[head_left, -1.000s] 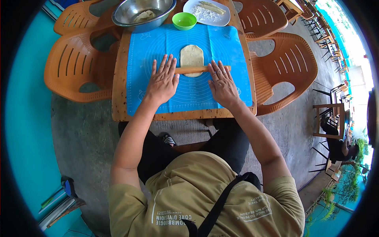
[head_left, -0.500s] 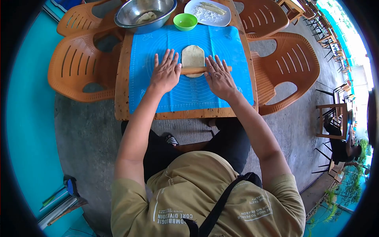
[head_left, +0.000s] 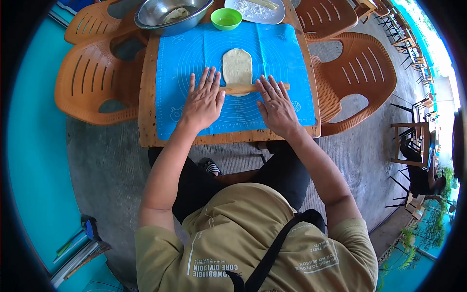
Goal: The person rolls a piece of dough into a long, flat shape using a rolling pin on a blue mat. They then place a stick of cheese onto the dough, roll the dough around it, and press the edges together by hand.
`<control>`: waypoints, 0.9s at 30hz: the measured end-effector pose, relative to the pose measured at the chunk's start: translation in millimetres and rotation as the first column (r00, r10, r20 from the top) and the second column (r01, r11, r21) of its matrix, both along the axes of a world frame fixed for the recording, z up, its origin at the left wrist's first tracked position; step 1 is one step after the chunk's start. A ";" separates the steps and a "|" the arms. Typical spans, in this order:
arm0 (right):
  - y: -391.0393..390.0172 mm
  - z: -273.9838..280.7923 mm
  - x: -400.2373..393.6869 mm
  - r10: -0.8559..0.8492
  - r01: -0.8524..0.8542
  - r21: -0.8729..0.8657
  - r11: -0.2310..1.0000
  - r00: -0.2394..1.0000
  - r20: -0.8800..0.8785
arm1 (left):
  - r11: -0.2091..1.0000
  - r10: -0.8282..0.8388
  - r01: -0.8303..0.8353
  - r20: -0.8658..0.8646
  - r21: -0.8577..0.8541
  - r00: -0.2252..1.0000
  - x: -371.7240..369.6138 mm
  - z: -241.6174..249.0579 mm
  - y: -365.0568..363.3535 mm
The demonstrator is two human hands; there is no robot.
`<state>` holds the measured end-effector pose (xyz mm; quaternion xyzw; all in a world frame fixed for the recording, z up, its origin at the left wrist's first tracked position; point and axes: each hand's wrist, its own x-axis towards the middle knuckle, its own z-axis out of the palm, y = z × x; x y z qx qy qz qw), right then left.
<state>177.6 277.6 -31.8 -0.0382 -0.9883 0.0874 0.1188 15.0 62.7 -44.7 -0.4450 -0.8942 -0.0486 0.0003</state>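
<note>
An oval sheet of flattened dough (head_left: 237, 67) lies on a blue printed silicone mat (head_left: 185, 58). Across its near end rests a wooden rolling pin (head_left: 241, 89). My left hand (head_left: 203, 103) is palm down over the pin's left end, fingers stretched out and slightly spread. On the other end, my right hand (head_left: 277, 107) lies flat with its fingers extended over the pin. Neither hand wraps around it. Both palms hide the pin's ends in part.
Beyond the mat stand a metal bowl (head_left: 146, 17) with dough inside, a green bowl (head_left: 226, 19) and a white plate (head_left: 275, 17) with white powder and dough strips. Orange chairs (head_left: 90, 78) flank the wooden table (head_left: 147, 112). A person sits far right.
Both hands and the rolling pin have come slightly toward me over the dough, so more of the sheet shows beyond the pin. The camera view has shifted a little.
</note>
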 end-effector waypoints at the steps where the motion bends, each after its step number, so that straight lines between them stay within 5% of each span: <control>1: -1.0 0.4 2.9 0.006 -0.006 0.000 1.000 1.000 0.000 | 1.000 -0.010 0.010 0.000 -0.009 1.000 2.7 -0.2 -2.1; 14: -5.9 9.8 27.9 0.050 -0.054 -0.023 0.998 0.986 -0.158 | 0.995 -0.078 0.078 -0.006 0.067 0.997 38.3 2.8 -28.5; 16: -2.8 9.6 26.5 0.055 -0.077 -0.136 0.988 0.986 -0.154 | 0.983 -0.124 0.124 -0.005 0.139 0.992 43.8 2.1 -34.5; 27: -4.0 15.0 31.5 0.098 -0.114 -0.062 0.992 0.973 -0.208 | 0.912 -0.176 0.181 -0.047 0.368 0.983 42.4 16.0 -41.2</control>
